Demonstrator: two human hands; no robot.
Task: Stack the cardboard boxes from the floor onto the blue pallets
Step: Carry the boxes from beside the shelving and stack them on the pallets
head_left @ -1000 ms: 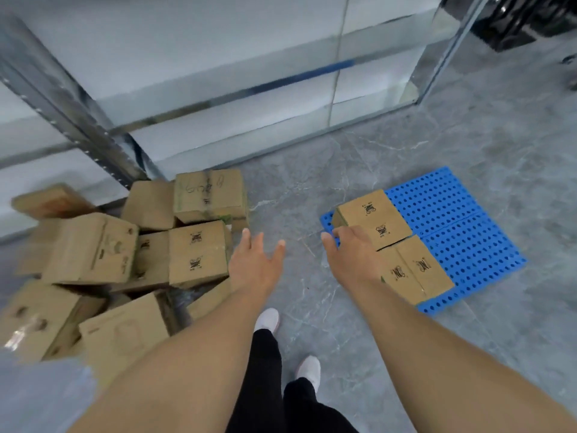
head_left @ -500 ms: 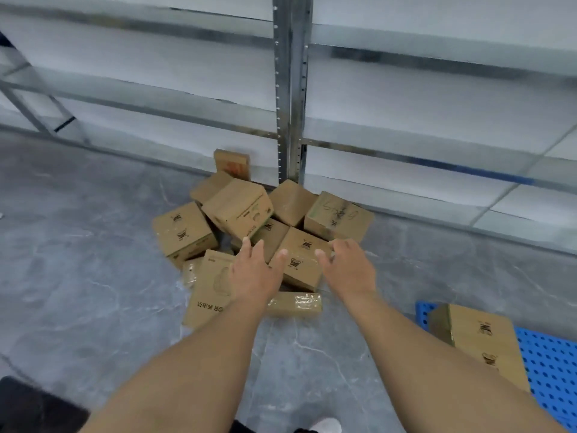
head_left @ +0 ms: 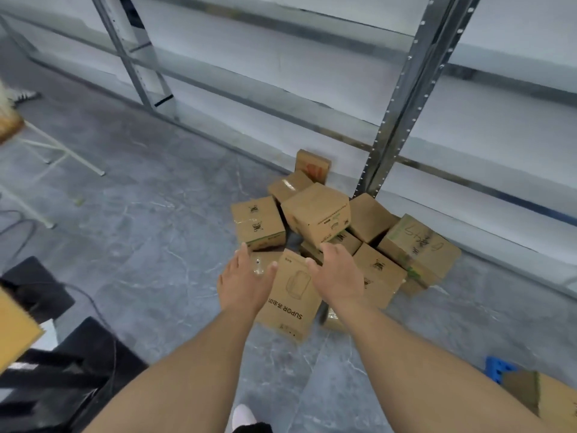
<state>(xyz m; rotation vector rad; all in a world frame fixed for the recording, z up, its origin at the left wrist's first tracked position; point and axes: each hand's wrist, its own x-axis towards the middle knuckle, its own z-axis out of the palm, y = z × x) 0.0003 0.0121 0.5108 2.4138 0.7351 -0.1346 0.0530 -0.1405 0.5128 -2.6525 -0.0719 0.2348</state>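
Several cardboard boxes lie in a heap on the grey floor against a metal shelf. The nearest is a flat box printed SUPOR (head_left: pixel 292 298). Behind it sit a taped box (head_left: pixel 257 223), a tilted box (head_left: pixel 317 214) and a box with handwriting (head_left: pixel 420 242). My left hand (head_left: pixel 245 284) and my right hand (head_left: pixel 335 275) reach out on either side of the SUPOR box's far end, fingers spread, holding nothing. A corner of the blue pallet (head_left: pixel 496 368) shows at the lower right with a box (head_left: pixel 543 398) on it.
A metal shelf upright (head_left: pixel 402 98) rises right behind the heap. A white stand's legs (head_left: pixel 59 151) are at the far left. Black objects and a cable (head_left: pixel 62 370) lie at the lower left. My white shoe (head_left: pixel 243 415) shows at the bottom.
My view has swung left from the pallet to the box heap, which now lies nearer. Both hands stay outstretched and empty, now over the SUPOR box.
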